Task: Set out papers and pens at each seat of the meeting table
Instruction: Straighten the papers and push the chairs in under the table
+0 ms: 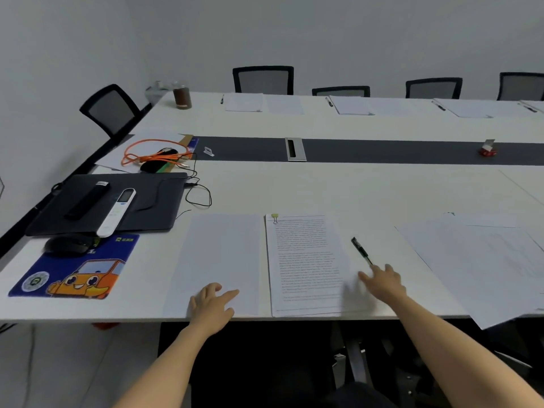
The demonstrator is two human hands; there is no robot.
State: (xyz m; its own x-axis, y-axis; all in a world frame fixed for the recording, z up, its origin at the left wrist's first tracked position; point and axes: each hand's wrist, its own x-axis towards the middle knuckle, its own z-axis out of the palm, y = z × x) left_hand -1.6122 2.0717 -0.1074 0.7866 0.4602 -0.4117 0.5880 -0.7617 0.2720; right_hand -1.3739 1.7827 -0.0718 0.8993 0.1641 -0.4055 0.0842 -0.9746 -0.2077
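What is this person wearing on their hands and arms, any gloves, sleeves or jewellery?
The left hand and right hand are bare: no gloves, and no watch, bracelet or ring shows. The arms behind them are uncovered too, with no sleeve reaching into view. The right hand's fingers are a little blurred, so small details there are hard to tell.

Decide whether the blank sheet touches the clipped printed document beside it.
Apart: the head view shows a strip of table between the blank sheet and the clipped printed document.
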